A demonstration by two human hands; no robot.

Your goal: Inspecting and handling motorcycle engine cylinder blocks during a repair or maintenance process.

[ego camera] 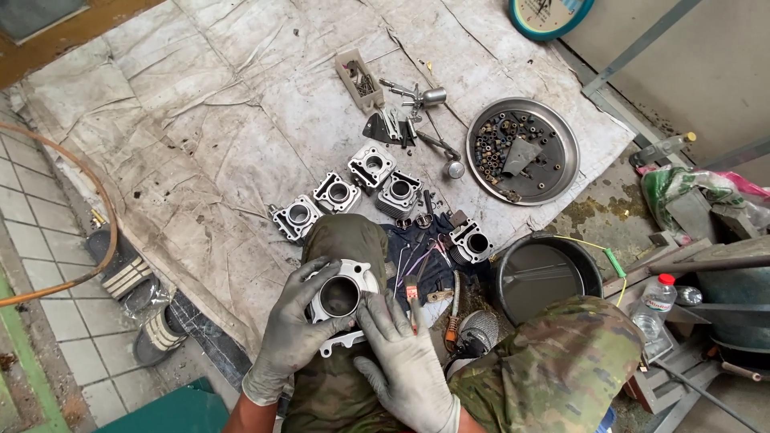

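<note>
**Cylinder block held over the lap, both gloved hands engaged**

1. Held part. I see one grey metal cylinder block near the bottom centre of the view, above a knee in camouflage trousers. Its round bore faces up toward the camera.

2. Left hand. Gloved. The fingers are curled around the left side of the cylinder block, thumb across its top rim. The grasp is closed on the part.

3. Right hand. Gloved. The fingers are extended and nearly flat, with the fingertips touching the near right edge of the cylinder block. I read this as an open hand pressed against the part, not wrapped around it.

4. Surroundings.
- Further out, a row of four similar cylinder blocks lies on a dirty white sheet.
- A fifth block sits on a dark cloth to the right of the knee, among small hand tools.
- A round metal tray of small fasteners lies at far right.
- A black bucket stands near right, just beside the other knee.
- A plastic bottle stands to the right of the bucket.
</note>
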